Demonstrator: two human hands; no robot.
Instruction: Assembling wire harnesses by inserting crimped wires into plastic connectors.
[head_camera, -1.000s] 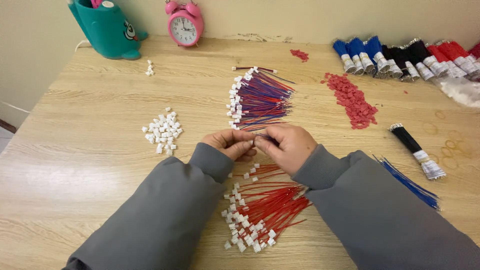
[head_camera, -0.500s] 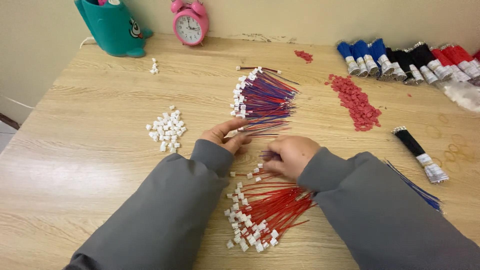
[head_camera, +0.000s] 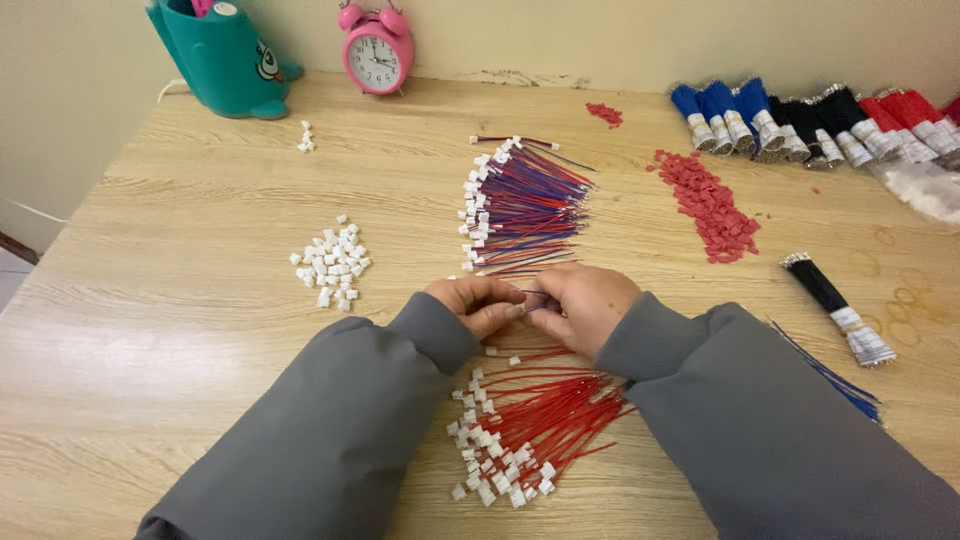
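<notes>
At the middle of the wooden table (head_camera: 180, 400), toward its near edge, I see my left hand (head_camera: 478, 303) and my right hand (head_camera: 583, 303) meet fingertip to fingertip, both pinched closed on a thin wire (head_camera: 530, 294) that runs between them; whether a connector sits at the pinch I cannot tell, since the fingers cover it. Grey sleeves (head_camera: 330, 440) reach in from the near edge and hide part of the wood beneath. Directly under the hands, closer to the near edge, lies a fan of red wires with white plugs (head_camera: 520, 430), its plug ends pointing left. Just beyond the hands, toward the far edge, rests a spread of mixed red and blue wires with white plugs (head_camera: 520, 210), its nearest strands almost touching the knuckles. To the left, well apart from the hands, sits a loose pile of small white connectors (head_camera: 330, 262), with a few more white bits (head_camera: 305, 138) near the far left corner. A heap of small red connectors (head_camera: 708, 200) stretches on the right side. A black wire bundle (head_camera: 838, 305) and blue wires (head_camera: 825, 370) lie near the right edge. Along the far edge stand a teal holder (head_camera: 215, 60), a pink alarm clock (head_camera: 377, 50), and taped bundles in blue, black and red (head_camera: 800, 120).
</notes>
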